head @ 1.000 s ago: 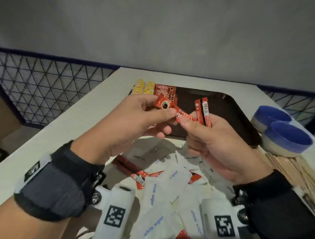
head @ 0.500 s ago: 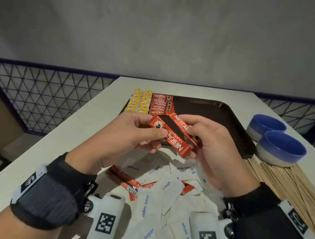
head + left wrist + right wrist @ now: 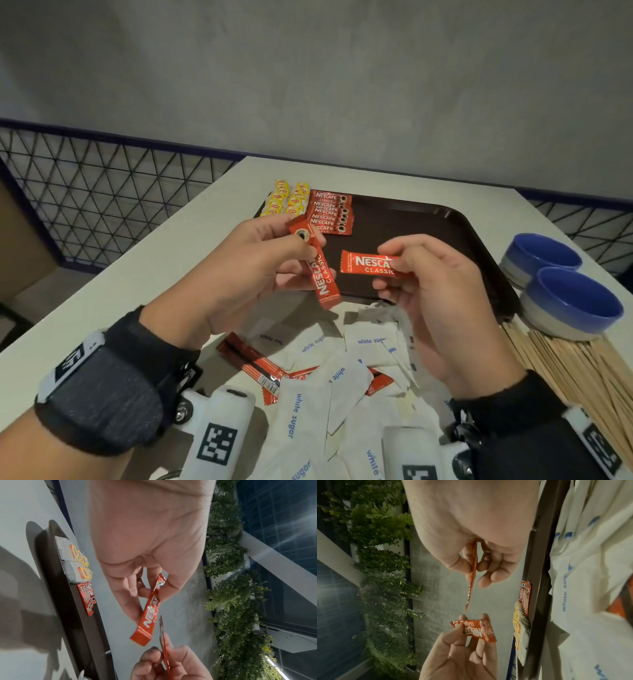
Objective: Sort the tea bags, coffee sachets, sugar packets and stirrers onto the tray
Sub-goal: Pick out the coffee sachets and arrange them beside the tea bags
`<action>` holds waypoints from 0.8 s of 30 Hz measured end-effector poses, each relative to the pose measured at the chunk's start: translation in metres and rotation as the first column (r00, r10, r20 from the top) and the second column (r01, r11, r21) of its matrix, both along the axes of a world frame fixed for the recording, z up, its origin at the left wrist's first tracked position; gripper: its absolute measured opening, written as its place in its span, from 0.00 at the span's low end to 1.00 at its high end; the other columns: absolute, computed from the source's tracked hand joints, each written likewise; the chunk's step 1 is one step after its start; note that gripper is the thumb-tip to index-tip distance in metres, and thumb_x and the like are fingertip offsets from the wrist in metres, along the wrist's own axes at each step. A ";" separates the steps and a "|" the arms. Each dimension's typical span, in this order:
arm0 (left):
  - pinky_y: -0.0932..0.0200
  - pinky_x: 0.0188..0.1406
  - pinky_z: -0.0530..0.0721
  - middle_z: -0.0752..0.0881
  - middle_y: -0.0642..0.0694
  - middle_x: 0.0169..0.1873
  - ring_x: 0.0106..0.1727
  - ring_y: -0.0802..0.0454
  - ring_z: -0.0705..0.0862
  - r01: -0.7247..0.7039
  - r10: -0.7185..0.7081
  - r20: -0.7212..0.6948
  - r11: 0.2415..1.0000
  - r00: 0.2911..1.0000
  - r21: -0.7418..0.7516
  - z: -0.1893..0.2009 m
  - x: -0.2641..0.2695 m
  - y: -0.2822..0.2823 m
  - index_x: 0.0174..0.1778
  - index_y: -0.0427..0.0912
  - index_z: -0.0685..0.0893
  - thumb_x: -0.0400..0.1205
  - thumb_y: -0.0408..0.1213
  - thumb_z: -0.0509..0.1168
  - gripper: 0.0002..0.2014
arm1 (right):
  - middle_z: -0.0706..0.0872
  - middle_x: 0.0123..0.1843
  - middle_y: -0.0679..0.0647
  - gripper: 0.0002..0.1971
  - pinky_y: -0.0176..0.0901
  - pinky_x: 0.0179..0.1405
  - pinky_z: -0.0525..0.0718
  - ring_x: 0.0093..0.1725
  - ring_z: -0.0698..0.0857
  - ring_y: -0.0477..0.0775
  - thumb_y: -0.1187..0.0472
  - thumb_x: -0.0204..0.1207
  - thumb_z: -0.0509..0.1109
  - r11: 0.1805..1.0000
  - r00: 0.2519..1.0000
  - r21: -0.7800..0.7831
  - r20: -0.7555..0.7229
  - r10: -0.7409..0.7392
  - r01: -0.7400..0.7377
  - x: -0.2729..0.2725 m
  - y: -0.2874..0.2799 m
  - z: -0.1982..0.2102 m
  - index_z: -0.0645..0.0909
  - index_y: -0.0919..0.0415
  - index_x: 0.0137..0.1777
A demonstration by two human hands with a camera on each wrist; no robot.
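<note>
My left hand [image 3: 294, 246] pinches one red coffee sachet [image 3: 318, 270] by its top end, so it hangs down over the near rim of the dark tray [image 3: 428, 233]. My right hand [image 3: 397, 267] pinches a second red coffee sachet [image 3: 366, 262], held level and label up. The left wrist view shows the hanging sachet [image 3: 150, 614] between thumb and fingers; in the right wrist view the other sachet [image 3: 471, 580] is edge-on. On the tray's far left lie yellow tea bags [image 3: 286, 202] and a row of coffee sachets [image 3: 329, 212]. White sugar packets [image 3: 308, 404] are heaped below my hands.
Two blue bowls [image 3: 568, 301] stand at the right table edge, with a bundle of wooden stirrers [image 3: 575, 373] in front of them. More red sachets [image 3: 253, 363] lie among the sugar packets. A wire mesh fence [image 3: 85, 192] runs behind the white table [image 3: 137, 267].
The two sachets, held together a second ago, have been pulled apart: the left hand keeps one hanging, the right hand has drawn the other rightward and turned it level.
</note>
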State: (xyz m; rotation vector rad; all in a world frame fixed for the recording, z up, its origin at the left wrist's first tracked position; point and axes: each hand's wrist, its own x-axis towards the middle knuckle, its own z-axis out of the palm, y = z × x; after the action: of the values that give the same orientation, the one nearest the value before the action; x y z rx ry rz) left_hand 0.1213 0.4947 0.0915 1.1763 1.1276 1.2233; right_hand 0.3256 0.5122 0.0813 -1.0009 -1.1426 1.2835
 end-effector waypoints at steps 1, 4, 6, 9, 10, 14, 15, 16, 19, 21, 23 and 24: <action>0.55 0.40 0.92 0.92 0.32 0.56 0.49 0.38 0.95 -0.003 0.003 0.019 1.000 1.000 0.002 0.001 0.000 0.000 0.50 0.41 0.91 0.85 0.22 0.65 0.12 | 0.90 0.45 0.62 0.13 0.40 0.32 0.86 0.36 0.87 0.53 0.75 0.80 0.64 1.000 1.000 0.000 -0.004 -0.002 0.002 0.000 0.000 0.000 0.89 0.63 0.47; 0.58 0.34 0.90 0.92 0.35 0.55 0.44 0.40 0.95 -0.006 0.005 0.023 1.000 1.000 0.002 0.002 -0.002 0.000 0.60 0.43 0.88 0.83 0.24 0.70 0.13 | 0.90 0.46 0.63 0.13 0.41 0.34 0.87 0.36 0.89 0.52 0.75 0.79 0.67 1.000 1.000 -0.004 -0.001 0.003 -0.003 -0.001 0.000 -0.001 0.85 0.59 0.56; 0.62 0.30 0.86 0.93 0.42 0.45 0.37 0.48 0.92 -0.022 0.023 -0.031 0.999 0.999 0.030 0.000 -0.003 0.002 0.60 0.45 0.89 0.81 0.28 0.74 0.14 | 0.90 0.41 0.60 0.16 0.41 0.33 0.86 0.34 0.89 0.51 0.76 0.78 0.69 1.000 1.000 -0.008 0.010 0.025 -0.025 -0.002 0.000 -0.002 0.83 0.58 0.59; 0.62 0.33 0.83 0.92 0.46 0.38 0.35 0.53 0.89 -0.027 0.033 -0.088 0.997 0.996 0.071 -0.003 -0.002 0.004 0.56 0.46 0.93 0.74 0.35 0.78 0.14 | 0.92 0.43 0.59 0.16 0.42 0.37 0.87 0.37 0.89 0.53 0.75 0.77 0.73 0.993 0.992 -0.007 0.044 0.119 -0.118 -0.003 -0.002 -0.003 0.84 0.58 0.60; 0.61 0.36 0.83 0.93 0.46 0.39 0.37 0.53 0.90 -0.018 0.026 -0.099 0.997 0.995 0.076 -0.004 -0.001 0.004 0.54 0.47 0.93 0.72 0.38 0.78 0.14 | 0.93 0.45 0.60 0.15 0.43 0.39 0.87 0.39 0.90 0.54 0.74 0.76 0.75 0.988 0.986 -0.001 0.058 0.156 -0.157 -0.004 -0.004 -0.003 0.85 0.59 0.60; 0.61 0.38 0.88 0.94 0.40 0.41 0.42 0.49 0.94 0.010 -0.007 -0.032 0.997 0.999 0.073 -0.009 0.005 0.004 0.50 0.44 0.94 0.68 0.35 0.79 0.14 | 0.94 0.47 0.61 0.14 0.47 0.44 0.90 0.44 0.93 0.59 0.73 0.75 0.77 0.975 0.971 0.032 0.104 0.215 -0.219 -0.010 -0.010 -0.006 0.85 0.62 0.59; 0.61 0.39 0.89 0.94 0.40 0.40 0.42 0.48 0.94 0.008 -0.006 -0.023 0.997 1.000 0.076 -0.010 0.005 0.005 0.50 0.43 0.94 0.68 0.35 0.79 0.14 | 0.94 0.47 0.60 0.14 0.48 0.46 0.92 0.45 0.94 0.60 0.73 0.75 0.77 0.975 0.971 0.040 0.111 0.213 -0.219 -0.010 -0.010 -0.006 0.85 0.62 0.59; 0.60 0.40 0.89 0.94 0.40 0.39 0.43 0.47 0.94 0.003 -0.001 -0.029 0.996 1.000 0.084 -0.010 0.006 0.005 0.50 0.43 0.94 0.68 0.35 0.80 0.14 | 0.95 0.47 0.60 0.14 0.49 0.47 0.93 0.46 0.94 0.60 0.73 0.75 0.78 0.975 0.971 0.047 0.114 0.210 -0.217 -0.011 -0.010 -0.007 0.84 0.62 0.59; 0.53 0.46 0.89 0.94 0.41 0.38 0.42 0.45 0.95 -0.025 0.033 -0.064 0.993 0.997 0.118 -0.012 0.005 0.005 0.51 0.44 0.93 0.67 0.38 0.81 0.16 | 0.95 0.46 0.60 0.14 0.46 0.46 0.93 0.45 0.95 0.60 0.73 0.74 0.78 0.975 0.973 0.048 0.084 0.214 -0.218 -0.012 -0.011 -0.006 0.84 0.64 0.58; 0.49 0.48 0.89 0.94 0.38 0.40 0.42 0.44 0.95 -0.033 0.043 -0.074 0.991 0.996 0.130 -0.011 0.005 0.006 0.52 0.44 0.93 0.67 0.38 0.81 0.17 | 0.94 0.46 0.62 0.13 0.46 0.46 0.93 0.45 0.95 0.61 0.72 0.75 0.78 0.972 0.972 0.038 0.042 0.229 -0.231 -0.014 -0.012 -0.005 0.85 0.65 0.58; 0.49 0.48 0.89 0.94 0.37 0.41 0.42 0.44 0.94 -0.017 0.029 -0.087 0.991 0.996 0.133 -0.009 0.004 0.004 0.54 0.43 0.91 0.67 0.39 0.81 0.19 | 0.94 0.46 0.63 0.10 0.50 0.47 0.94 0.46 0.95 0.63 0.67 0.77 0.76 0.973 0.974 0.033 0.019 0.226 -0.227 -0.014 -0.013 -0.005 0.85 0.65 0.58; 0.51 0.46 0.89 0.94 0.38 0.41 0.42 0.45 0.94 -0.006 0.018 -0.099 0.992 0.995 0.130 -0.008 0.003 0.004 0.55 0.43 0.91 0.67 0.39 0.81 0.20 | 0.94 0.45 0.63 0.09 0.50 0.47 0.93 0.46 0.94 0.63 0.65 0.79 0.75 0.976 0.977 0.037 0.022 0.213 -0.214 -0.014 -0.012 -0.005 0.85 0.65 0.58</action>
State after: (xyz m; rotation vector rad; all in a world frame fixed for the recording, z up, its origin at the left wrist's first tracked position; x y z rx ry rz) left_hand 0.1246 0.4986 0.0833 1.3429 1.1439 1.2744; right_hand 0.3118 0.5001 0.0766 -0.8803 -1.3121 1.4182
